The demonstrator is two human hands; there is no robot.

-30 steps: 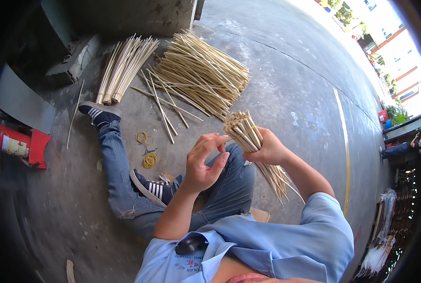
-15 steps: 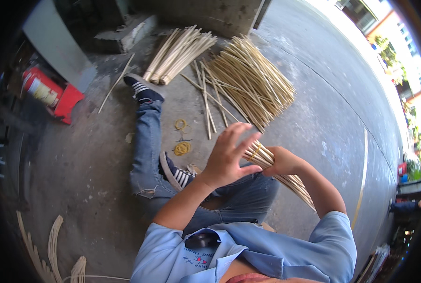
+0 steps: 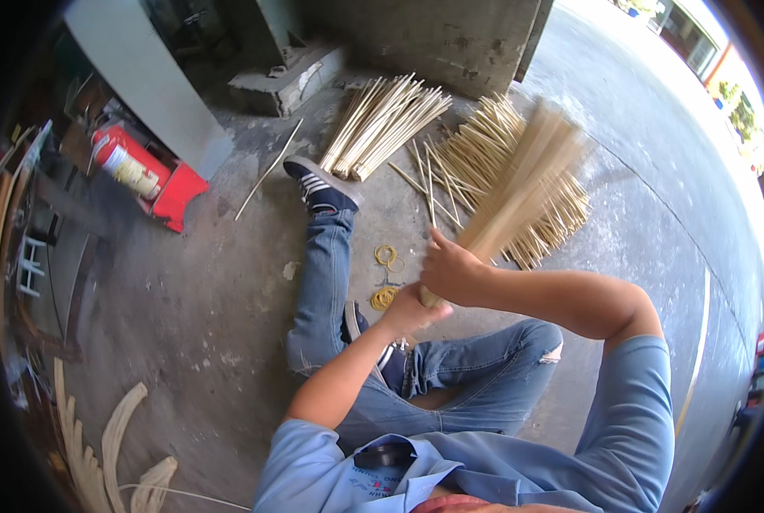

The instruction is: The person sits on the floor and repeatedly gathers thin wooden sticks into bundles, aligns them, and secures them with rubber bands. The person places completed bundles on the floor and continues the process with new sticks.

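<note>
A bundle of thin pale wooden sticks (image 3: pixel 523 184) is held slanting up and away to the right, its far end smeared by motion. My right hand (image 3: pixel 454 272) is closed round its lower part. Against the near end, my left hand (image 3: pixel 410 310) is closed, with its thumb along the near side; some of its fingers are hidden. Yellow rubber bands (image 3: pixel 384 297) lie on the floor just beyond my left hand. The bundle partly covers a wide heap of loose sticks (image 3: pixel 484 141).
Tied-looking stick bunches (image 3: pixel 382 128) lie beyond my shoe (image 3: pixel 322 188). One stray stick (image 3: pixel 269 169) rests left of it. A red fire extinguisher (image 3: pixel 129 162) in a red stand is at far left. Curved pale bundles (image 3: pixel 117 436) lie at lower left.
The bundle has swung from low beside my right knee to pointing up and away. My right hand moved left and my left hand came down to its near end. The view shifted.
</note>
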